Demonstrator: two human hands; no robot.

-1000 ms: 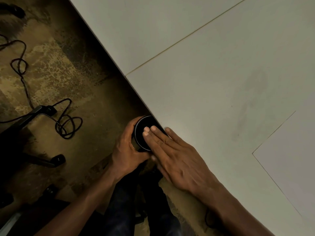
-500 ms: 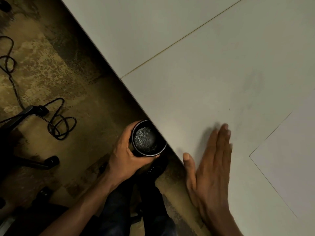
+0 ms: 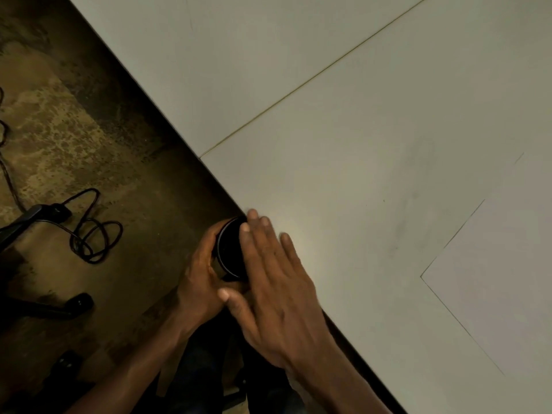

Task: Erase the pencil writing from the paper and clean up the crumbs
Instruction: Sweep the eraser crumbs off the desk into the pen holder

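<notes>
At the desk (image 3: 328, 144) edge, seen from the head camera, the left hand (image 3: 200, 282) wraps a dark cup (image 3: 231, 252) just below the rim of the desk, its fingers curled around the cup's wall. The right hand (image 3: 277, 294) lies flat, fingers (image 3: 263, 234) straight and pressed close together, thumb apart, with the fingertips over the cup's mouth and the palm over the edge of the desk. The paper (image 3: 495, 279) lies on the desk well to the right of the cup, its corner pointing toward the hands.

Crumbs could miss the cup and drop to the floor (image 3: 89, 144) if the cup's mouth sits apart from the desk edge or the sweep runs wide of it. A tilted cup could also spill what it holds. Faint grey smudges remain on the desk between the cup and the paper, so some residue may be left behind.

No brand, label or readable writing shows on the cup, desk or paper.
</notes>
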